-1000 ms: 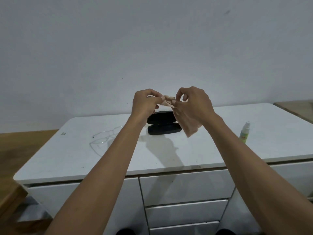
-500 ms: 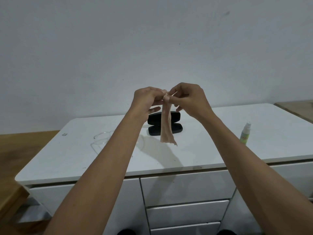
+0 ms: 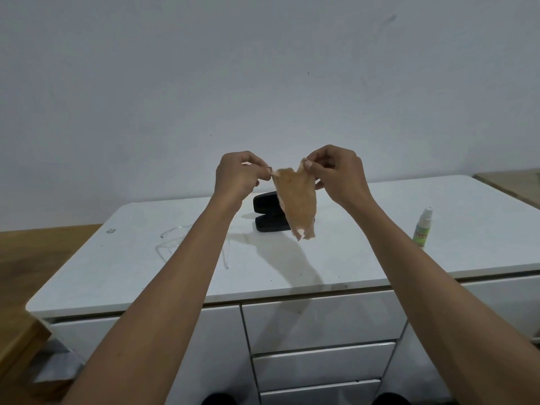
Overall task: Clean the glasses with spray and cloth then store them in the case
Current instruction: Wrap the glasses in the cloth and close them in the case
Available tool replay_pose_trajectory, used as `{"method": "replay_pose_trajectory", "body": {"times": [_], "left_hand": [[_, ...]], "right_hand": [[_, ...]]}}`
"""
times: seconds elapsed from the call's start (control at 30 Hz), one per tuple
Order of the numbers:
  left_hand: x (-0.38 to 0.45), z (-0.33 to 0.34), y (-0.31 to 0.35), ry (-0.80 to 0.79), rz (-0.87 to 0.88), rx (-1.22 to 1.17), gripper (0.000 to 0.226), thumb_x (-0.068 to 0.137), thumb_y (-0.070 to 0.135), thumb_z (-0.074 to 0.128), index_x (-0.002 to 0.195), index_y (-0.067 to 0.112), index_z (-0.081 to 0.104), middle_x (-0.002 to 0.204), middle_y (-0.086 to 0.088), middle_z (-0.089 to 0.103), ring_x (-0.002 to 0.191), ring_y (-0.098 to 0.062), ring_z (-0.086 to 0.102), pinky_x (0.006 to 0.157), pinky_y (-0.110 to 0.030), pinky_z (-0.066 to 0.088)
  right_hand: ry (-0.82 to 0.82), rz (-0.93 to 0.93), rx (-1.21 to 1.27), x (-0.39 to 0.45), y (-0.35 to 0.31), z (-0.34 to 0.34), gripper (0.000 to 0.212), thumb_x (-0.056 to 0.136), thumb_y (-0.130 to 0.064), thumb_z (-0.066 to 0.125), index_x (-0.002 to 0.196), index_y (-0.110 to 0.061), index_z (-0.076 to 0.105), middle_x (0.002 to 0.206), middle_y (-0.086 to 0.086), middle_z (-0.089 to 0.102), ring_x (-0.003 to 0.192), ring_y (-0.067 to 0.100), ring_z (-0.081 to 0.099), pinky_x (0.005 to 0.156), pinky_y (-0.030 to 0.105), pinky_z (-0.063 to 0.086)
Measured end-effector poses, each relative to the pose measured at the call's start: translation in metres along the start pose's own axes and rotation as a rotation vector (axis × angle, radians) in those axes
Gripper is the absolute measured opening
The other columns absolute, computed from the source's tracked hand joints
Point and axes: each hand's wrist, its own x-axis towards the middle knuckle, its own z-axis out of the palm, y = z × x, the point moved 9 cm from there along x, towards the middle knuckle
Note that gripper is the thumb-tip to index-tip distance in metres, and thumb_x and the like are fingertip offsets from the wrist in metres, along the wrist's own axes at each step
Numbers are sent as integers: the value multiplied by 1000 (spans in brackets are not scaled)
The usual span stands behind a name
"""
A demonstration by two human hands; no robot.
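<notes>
A small tan cloth [image 3: 296, 200] hangs in the air above the white cabinet top. My left hand [image 3: 236, 178] pinches its upper left corner and my right hand [image 3: 336, 173] pinches its upper right corner. Behind the cloth, an open black glasses case [image 3: 267, 213] lies on the top, partly hidden. Clear-framed glasses [image 3: 175, 238] lie on the top to the left, partly behind my left forearm. A small spray bottle [image 3: 422, 228] with a green label stands upright to the right.
The white cabinet top [image 3: 292, 267] has drawers [image 3: 321, 323] below its front edge. A wooden floor [image 3: 35, 252] shows on the left and a wooden surface [image 3: 508, 182] at the far right. A plain wall rises behind.
The cloth hung as a narrow strip between my hands held together. My hands have moved apart and the cloth is spread wider between them.
</notes>
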Motion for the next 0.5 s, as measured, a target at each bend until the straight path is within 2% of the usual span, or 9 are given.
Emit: {"method": "replay_pose_trajectory", "body": {"times": [0.07,0.13,0.23,0.3,0.4,0.5], "left_hand": [[3,-4,-2,28,53,110,11,74,5,77,75,15,75,76,-1,77,64,-13,60,65,-26,47],[6,-7,-4,62,95,220,10,78,6,77,84,14,78,80,-5,77,67,-14,61,62,-23,44],[10,-10,-4,100,147,323,12,85,6,74,95,10,80,88,-7,77,81,-18,67,72,-23,47],[12,-11,-6,100,160,337,13,86,4,71,91,10,80,90,-5,77,85,-17,67,74,-22,48],[17,-12,-13,85,118,293,14,84,5,70,87,14,80,88,0,76,85,-14,66,65,-17,45],[23,-16,-17,98,81,229,14,83,5,70,84,16,79,86,3,75,86,-14,67,65,-17,46]], "right_hand": [[20,10,-36,2,6,-2,8,94,-15,72,100,-10,75,84,10,76,82,25,74,72,42,65],[39,13,-89,5,10,-3,9,94,-18,71,101,-13,77,83,6,76,82,25,74,78,44,64],[58,54,-109,9,18,-2,7,93,-17,71,90,-17,77,81,0,75,81,19,72,81,42,63],[64,74,-117,11,22,-1,9,92,-17,70,88,-18,77,82,0,76,78,18,71,78,40,63],[69,88,-120,15,26,1,11,94,-17,67,92,-15,78,80,-2,73,62,10,61,71,36,60],[84,105,-105,19,30,3,11,95,-17,66,94,-15,77,82,-6,72,61,9,58,75,40,60]]}}
